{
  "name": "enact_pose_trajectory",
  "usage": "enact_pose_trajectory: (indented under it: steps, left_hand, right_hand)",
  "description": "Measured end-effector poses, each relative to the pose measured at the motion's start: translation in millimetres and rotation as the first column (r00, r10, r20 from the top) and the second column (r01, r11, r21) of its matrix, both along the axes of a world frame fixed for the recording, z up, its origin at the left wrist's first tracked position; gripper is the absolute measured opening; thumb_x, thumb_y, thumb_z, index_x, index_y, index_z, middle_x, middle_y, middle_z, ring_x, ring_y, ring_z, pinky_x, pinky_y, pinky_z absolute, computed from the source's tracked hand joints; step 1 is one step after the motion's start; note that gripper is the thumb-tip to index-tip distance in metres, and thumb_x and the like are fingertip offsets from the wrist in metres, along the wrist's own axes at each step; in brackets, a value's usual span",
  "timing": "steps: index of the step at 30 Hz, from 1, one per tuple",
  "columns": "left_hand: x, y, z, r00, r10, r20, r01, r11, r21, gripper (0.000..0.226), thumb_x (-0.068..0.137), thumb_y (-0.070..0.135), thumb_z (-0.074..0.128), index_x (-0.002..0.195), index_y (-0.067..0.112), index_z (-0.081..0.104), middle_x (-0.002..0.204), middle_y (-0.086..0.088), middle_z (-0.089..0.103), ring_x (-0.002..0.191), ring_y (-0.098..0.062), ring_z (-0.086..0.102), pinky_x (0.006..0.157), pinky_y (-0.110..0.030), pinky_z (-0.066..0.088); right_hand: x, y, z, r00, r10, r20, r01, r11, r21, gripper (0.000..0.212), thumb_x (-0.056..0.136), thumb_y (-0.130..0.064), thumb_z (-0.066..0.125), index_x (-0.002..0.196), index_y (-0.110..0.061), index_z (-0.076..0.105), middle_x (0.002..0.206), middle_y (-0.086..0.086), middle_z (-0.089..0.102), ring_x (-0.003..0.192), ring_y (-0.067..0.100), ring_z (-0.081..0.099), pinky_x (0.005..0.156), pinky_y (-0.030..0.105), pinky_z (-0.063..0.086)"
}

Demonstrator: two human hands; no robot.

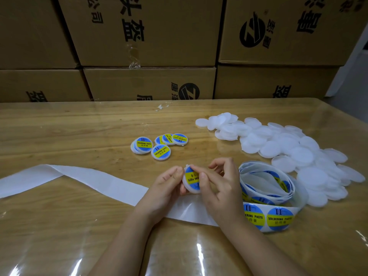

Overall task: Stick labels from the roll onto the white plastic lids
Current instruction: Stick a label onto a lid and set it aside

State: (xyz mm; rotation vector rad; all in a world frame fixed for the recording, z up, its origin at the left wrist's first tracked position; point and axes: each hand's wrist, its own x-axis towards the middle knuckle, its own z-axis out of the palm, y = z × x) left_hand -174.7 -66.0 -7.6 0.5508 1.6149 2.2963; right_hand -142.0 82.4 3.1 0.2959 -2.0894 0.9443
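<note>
Lids tell the progress in the head view, the only one. One lid [191, 181] is held up just above the table [59, 132], between both hands, near the front middle. The left hand [166, 188] grips its left edge with curled fingers. The right hand [221, 186] pinches it from the other side, with the thumb laid on the blue and yellow label [190, 177] already on its face and the forefinger bent to the top rim. Its other fingers hang loosely curled and hold nothing. By my reading the label is being pressed down, so this lid is nearly finished.

A handful of labelled lids [159, 145] lies just behind the hands, some overlapping. To the right, a large heap of bare lids [288, 148] is spread across the table, so most of the work is left. The roll [266, 182] sits just beside the right hand, with two labels showing on its loose end. An emptied backing strip [79, 180] trails left under the wrists. Boxes [149, 36] are stacked behind the table.
</note>
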Motion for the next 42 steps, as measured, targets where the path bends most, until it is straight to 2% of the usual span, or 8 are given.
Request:
enact_pose_trajectory:
  steps: [6, 15, 20, 23, 29, 34, 39, 42]
  left_hand:
    - [-1, 0, 3, 1.0, 0.027, 0.014, -0.028, 0.998, 0.065, 0.037, 0.09, 0.034, 0.047, 0.056, 0.02, 0.053, 0.058, 0.0, 0.046, 0.061, -0.01, 0.045, 0.065, -0.019, 0.042]
    - [0, 1, 0, 1.0, -0.001, 0.0, 0.001, 1.0, -0.008, 0.036, 0.091, 0.036, 0.049, 0.06, 0.019, 0.053, 0.064, -0.005, 0.046, 0.069, -0.015, 0.045, 0.072, -0.03, 0.038]
    - [-4, 1, 2, 0.992, 0.123, 0.041, -0.126, 0.99, 0.068, 0.036, 0.092, 0.032, 0.047, 0.059, 0.018, 0.052, 0.063, -0.005, 0.045, 0.067, -0.017, 0.042, 0.07, -0.03, 0.037]
    - [-4, 0, 5, 0.983, 0.162, 0.081, -0.174, 0.969, 0.173, 0.035, 0.094, 0.025, 0.049, 0.061, 0.018, 0.054, 0.06, -0.002, 0.042, 0.062, -0.012, 0.039, 0.063, -0.022, 0.04]
    - [0, -1, 9, 0.991, 0.089, 0.097, -0.105, 0.977, 0.184, 0.036, 0.092, 0.028, 0.051, 0.056, 0.021, 0.053, 0.056, 0.002, 0.041, 0.058, -0.009, 0.042, 0.064, -0.022, 0.039]
    - [3, -1, 9, 0.997, -0.004, 0.073, -0.004, 0.993, 0.121, 0.038, 0.092, 0.028, 0.043, 0.057, 0.02, 0.053, 0.06, 0.001, 0.046, 0.06, -0.008, 0.046, 0.063, -0.019, 0.044]
    - [4, 1, 10, 0.994, -0.009, 0.105, -0.004, 0.993, 0.118, 0.029, 0.091, 0.031, 0.047, 0.068, 0.015, 0.055, 0.072, -0.009, 0.05, 0.075, -0.016, 0.05, 0.075, -0.027, 0.044]
    - [4, 2, 11, 0.99, -0.013, 0.139, -0.008, 0.988, 0.153, 0.03, 0.085, 0.035, 0.055, 0.088, 0.006, 0.062, 0.09, -0.019, 0.061, 0.088, -0.025, 0.06, 0.077, -0.031, 0.051]
  right_hand:
    - [-3, 2, -3, 0.999, -0.049, 0.003, 0.05, 0.998, -0.037, 0.032, 0.091, -0.026, 0.045, 0.098, -0.021, 0.075, 0.093, 0.001, 0.046, 0.081, 0.021, 0.048, 0.073, 0.03, 0.042]
    - [4, -4, 3, 0.998, 0.067, 0.002, -0.067, 0.998, 0.022, 0.031, 0.09, -0.026, 0.046, 0.106, -0.021, 0.072, 0.094, 0.006, 0.05, 0.082, 0.023, 0.051, 0.076, 0.026, 0.042]
    - [6, -4, 4, 0.989, 0.146, -0.033, -0.145, 0.989, 0.036, 0.029, 0.088, -0.024, 0.048, 0.096, -0.021, 0.076, 0.092, 0.008, 0.052, 0.081, 0.022, 0.051, 0.075, 0.024, 0.043]
    - [4, -1, 1, 0.993, 0.113, -0.033, -0.112, 0.994, 0.015, 0.029, 0.087, -0.024, 0.048, 0.092, -0.021, 0.077, 0.092, 0.007, 0.05, 0.078, 0.022, 0.049, 0.072, 0.03, 0.043]
    - [-3, 3, -2, 1.0, -0.014, -0.002, 0.014, 0.999, -0.035, 0.031, 0.088, -0.027, 0.046, 0.091, -0.021, 0.077, 0.092, 0.004, 0.047, 0.077, 0.022, 0.045, 0.072, 0.034, 0.041]
    - [-2, 1, -1, 0.999, 0.041, -0.009, -0.041, 0.999, -0.014, 0.029, 0.09, -0.025, 0.047, 0.102, -0.023, 0.074, 0.094, 0.002, 0.047, 0.079, 0.02, 0.047, 0.076, 0.022, 0.039]
    - [2, -2, 0, 0.988, 0.153, -0.024, -0.153, 0.988, 0.008, 0.029, 0.089, -0.025, 0.048, 0.103, -0.023, 0.073, 0.096, 0.004, 0.049, 0.084, 0.02, 0.05, 0.079, 0.021, 0.041]
    - [2, -5, -1, 0.983, 0.178, 0.045, -0.177, 0.984, -0.033, 0.028, 0.085, -0.028, 0.052, 0.103, -0.022, 0.072, 0.102, -0.001, 0.048, 0.093, 0.018, 0.052, 0.083, 0.022, 0.042]
